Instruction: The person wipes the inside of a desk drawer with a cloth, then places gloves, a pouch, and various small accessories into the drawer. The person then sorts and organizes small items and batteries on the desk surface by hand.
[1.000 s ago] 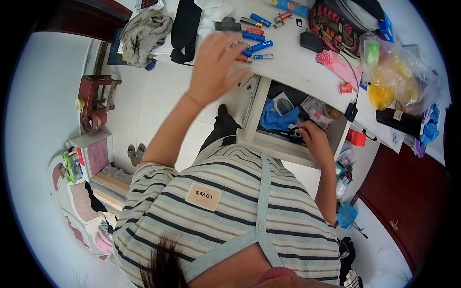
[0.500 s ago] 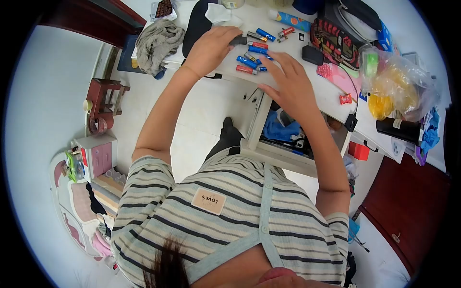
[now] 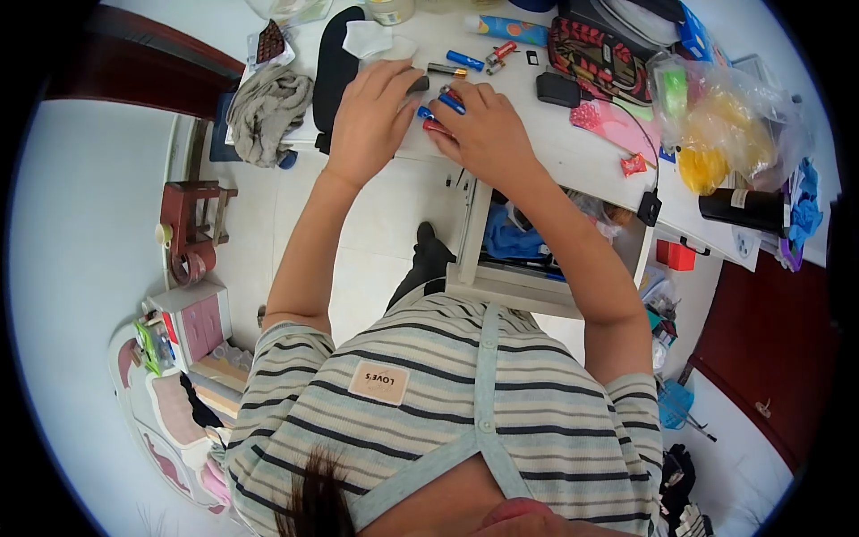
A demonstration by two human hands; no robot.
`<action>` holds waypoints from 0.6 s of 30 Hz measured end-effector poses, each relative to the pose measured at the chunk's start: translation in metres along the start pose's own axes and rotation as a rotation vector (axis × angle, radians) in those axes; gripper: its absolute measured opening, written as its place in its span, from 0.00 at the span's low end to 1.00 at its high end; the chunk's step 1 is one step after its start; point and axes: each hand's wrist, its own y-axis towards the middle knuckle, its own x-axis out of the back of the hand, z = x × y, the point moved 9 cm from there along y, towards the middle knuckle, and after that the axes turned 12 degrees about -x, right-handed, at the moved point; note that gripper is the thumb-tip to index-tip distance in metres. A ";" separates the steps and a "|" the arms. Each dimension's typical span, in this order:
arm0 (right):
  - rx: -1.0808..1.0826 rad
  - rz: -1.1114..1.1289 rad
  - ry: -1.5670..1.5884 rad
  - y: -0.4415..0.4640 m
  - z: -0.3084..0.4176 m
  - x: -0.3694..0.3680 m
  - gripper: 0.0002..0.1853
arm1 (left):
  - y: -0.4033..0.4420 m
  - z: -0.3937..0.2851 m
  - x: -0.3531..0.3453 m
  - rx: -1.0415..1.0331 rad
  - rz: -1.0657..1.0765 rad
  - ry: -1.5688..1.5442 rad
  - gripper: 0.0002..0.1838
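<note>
On the white desk (image 3: 555, 143), the curved fingers of my left hand (image 3: 371, 116) lie over a dark grey object (image 3: 419, 84), whose end shows beside the fingertips. Just to the right, my right hand (image 3: 490, 134) is bent round a cluster of blue (image 3: 451, 103) and red (image 3: 436, 127) batteries, partly hidden under its fingers and thumb. Beyond the hands lie a gold-and-black battery (image 3: 446, 70), a blue battery (image 3: 464, 60) and red batteries (image 3: 501, 54).
Below my right forearm an open drawer (image 3: 514, 291) holds a blue cloth (image 3: 510, 237). A black adapter (image 3: 559, 89), patterned bag (image 3: 598, 58), plastic bag (image 3: 734, 134) and dark bottle (image 3: 743, 210) are at the right. A grey cloth (image 3: 270, 116) and black strap (image 3: 333, 72) lie left.
My right hand has left the drawer and come to the batteries, its fingers now closed round some. My left hand has settled on the dark grey object, which sits slightly closer to my body.
</note>
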 end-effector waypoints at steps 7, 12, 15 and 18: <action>0.054 -0.004 -0.116 0.004 -0.001 -0.008 0.11 | -0.003 0.001 -0.014 -0.005 0.029 -0.039 0.20; 0.047 0.007 -0.178 0.003 -0.003 -0.014 0.11 | -0.004 -0.015 -0.006 -0.016 -0.015 0.004 0.19; 0.064 -0.005 -0.204 0.004 -0.004 -0.015 0.13 | -0.006 -0.026 0.003 -0.059 -0.092 0.049 0.17; 0.078 0.011 -0.213 -0.001 -0.002 -0.019 0.15 | -0.014 -0.040 0.009 -0.077 -0.172 0.046 0.16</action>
